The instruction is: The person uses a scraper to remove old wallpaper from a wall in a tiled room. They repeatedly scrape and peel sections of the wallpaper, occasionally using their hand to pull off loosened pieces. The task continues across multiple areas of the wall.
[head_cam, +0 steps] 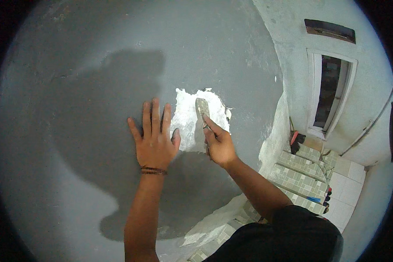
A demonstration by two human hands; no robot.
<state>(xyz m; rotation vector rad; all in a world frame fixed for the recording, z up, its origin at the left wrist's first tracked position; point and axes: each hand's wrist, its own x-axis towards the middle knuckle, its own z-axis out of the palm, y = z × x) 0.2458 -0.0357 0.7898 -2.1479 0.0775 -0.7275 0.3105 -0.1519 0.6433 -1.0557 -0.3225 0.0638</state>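
A grey painted wall (196,49) fills most of the head view. In its middle is a bare white patch (186,108) with ragged, flaking edges. My right hand (220,142) grips a putty knife (202,105) by its handle, the worn blade lying over the white patch. Whether the blade touches the wall is hard to tell. My left hand (155,144), fingers spread, rests against the grey paint at the patch's left side, its thumb over the patch's edge. A dark cord bracelet (154,170) circles the left wrist.
Tiled steps (303,167) descend at the lower right to a floor of pale tiles (342,196). A broom (296,140) leans near the wall by the steps. Beyond are a white-framed window (330,95) and a dark vent opening (329,31). A blue item (313,199) lies on a step.
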